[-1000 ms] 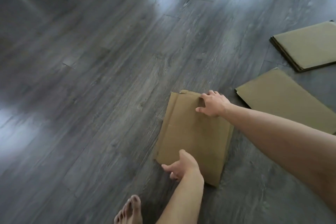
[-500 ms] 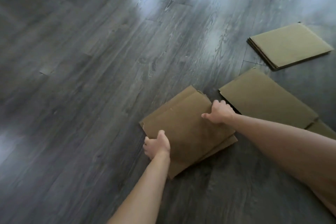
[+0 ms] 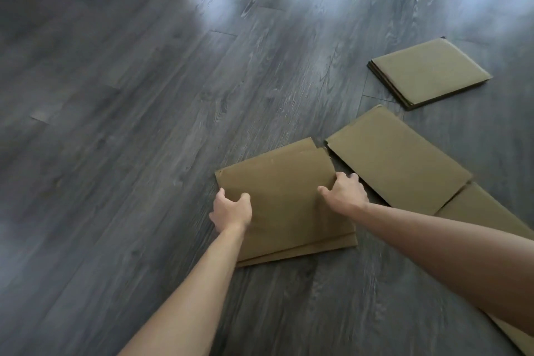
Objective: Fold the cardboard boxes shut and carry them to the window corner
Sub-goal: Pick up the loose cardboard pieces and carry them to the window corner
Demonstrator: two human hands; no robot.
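A folded brown cardboard box lies flat on the dark wood floor in the middle of the view. My left hand grips its left edge, thumb on top and fingers curled under. My right hand grips its right edge, fingers curled over the side. A larger flattened cardboard box lies unfolded just to the right, touching or nearly touching the held one. Another folded cardboard box rests farther back on the right.
Grey wood-plank floor stretches out to the left and behind the boxes, with bright light reflections along the top. A further flap of the unfolded cardboard runs toward the lower right under my right forearm.
The folded box has turned on the floor so that its long side faces me. My left hand moved from its near end to the left edge. The foot has left the view.
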